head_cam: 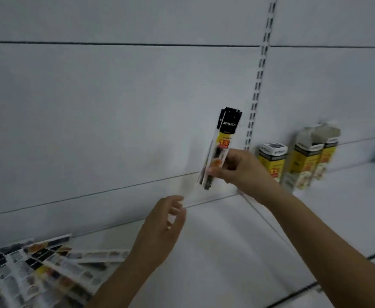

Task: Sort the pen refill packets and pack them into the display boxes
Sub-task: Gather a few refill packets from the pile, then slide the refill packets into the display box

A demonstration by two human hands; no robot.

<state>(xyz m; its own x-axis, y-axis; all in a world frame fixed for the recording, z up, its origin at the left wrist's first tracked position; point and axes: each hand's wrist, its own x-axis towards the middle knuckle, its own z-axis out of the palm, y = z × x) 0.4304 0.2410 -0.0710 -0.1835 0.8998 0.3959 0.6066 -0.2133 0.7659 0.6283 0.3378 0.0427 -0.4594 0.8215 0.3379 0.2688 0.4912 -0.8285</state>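
Two bare forearms rise from the bottom edge of the frame over a white metal shelf (226, 252). At centre, the left hand (162, 225) hangs above the shelf with its fingers loosely curled and slightly spread; it holds nothing that can be made out, though the fingertips are blurred. Above it and to the right, the right hand (237, 167) pinches a small bundle of long, narrow, clear plastic pen refill packets with black tops and yellow labels (219, 150) by its lower part, thumb in front and fingers curled behind. The bundle stands nearly upright, tilted a little to the right, in front of the white back panel (115, 107).

At lower left, a loose fanned heap of similar black, white and yellow refill packets (33, 270) lies flat on the shelf. At right of centre, against the back panel, stand three tall yellow and white cardboard display boxes (304, 158), the two on the right with their top flaps open. A slotted metal upright (260, 78) runs down the panel just left of them.
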